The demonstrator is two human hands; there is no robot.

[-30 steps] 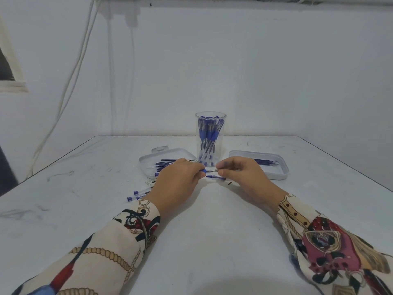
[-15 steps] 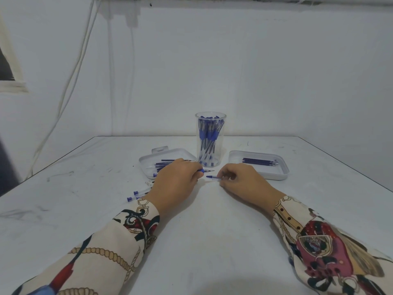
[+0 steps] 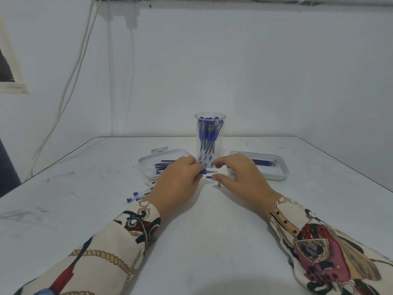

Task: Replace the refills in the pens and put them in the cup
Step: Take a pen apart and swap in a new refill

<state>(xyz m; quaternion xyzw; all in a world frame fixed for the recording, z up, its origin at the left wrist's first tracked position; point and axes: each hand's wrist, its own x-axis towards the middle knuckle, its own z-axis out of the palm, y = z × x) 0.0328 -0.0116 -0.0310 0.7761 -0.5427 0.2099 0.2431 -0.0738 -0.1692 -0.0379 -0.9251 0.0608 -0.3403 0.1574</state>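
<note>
**K:** White desk [image 3: 202,241] against a white wall, cables down the left side. Where's everything?

**R:** Clear cup [image 3: 210,141] stands at centre back, full of blue pens. Left tray [image 3: 146,167] beside it holds a few pens or refills, can't tell which. Right tray [image 3: 280,174] holds refills [image 3: 263,162].

**K:** Hands?

**R:** Left hand [image 3: 177,184] in front of the left tray, grip closed round a pen [image 3: 207,172]; blue section and tip poke out toward the right. Right hand [image 3: 240,177] just beside it, grip wide, fingers spread and loosely arched above the desk, holding nothing.

**K:** Anything loose?

**R:** Small blue piece [image 3: 208,177] on the desk at the right thumb tip, touching or nearly. Loose pens [image 3: 138,194] lie left of the left wrist.
</note>
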